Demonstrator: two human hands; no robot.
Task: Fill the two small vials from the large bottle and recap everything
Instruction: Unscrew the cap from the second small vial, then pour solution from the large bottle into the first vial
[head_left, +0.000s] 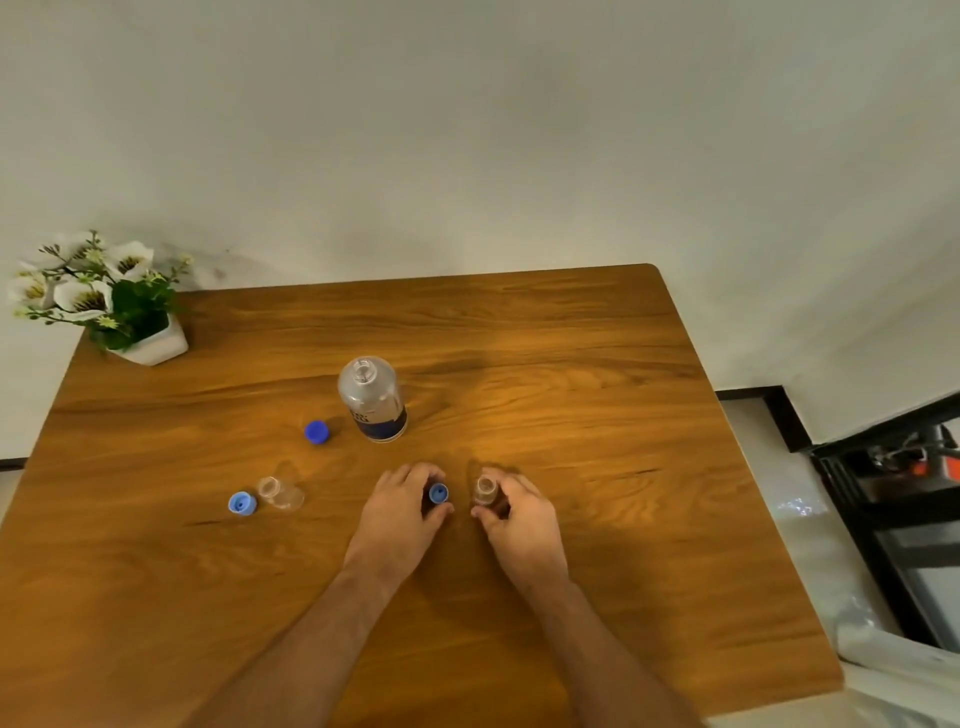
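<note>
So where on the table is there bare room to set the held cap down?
Bare wood lies right of the right hand and behind the large bottle. The left is crowded: loose vial, two blue caps.

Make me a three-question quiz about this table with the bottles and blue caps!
1. Where is the flower pot?
A far left corner
B near right corner
C table middle

2. How many blue caps show?
A one
B three
C five

3. The large bottle is:
A capped
B lying down
C open, upright

Answers: A, it stands at the table's far left corner. B, one by the bottle, one by the left vial, one in the left hand. C, its bare neck points up.
</note>
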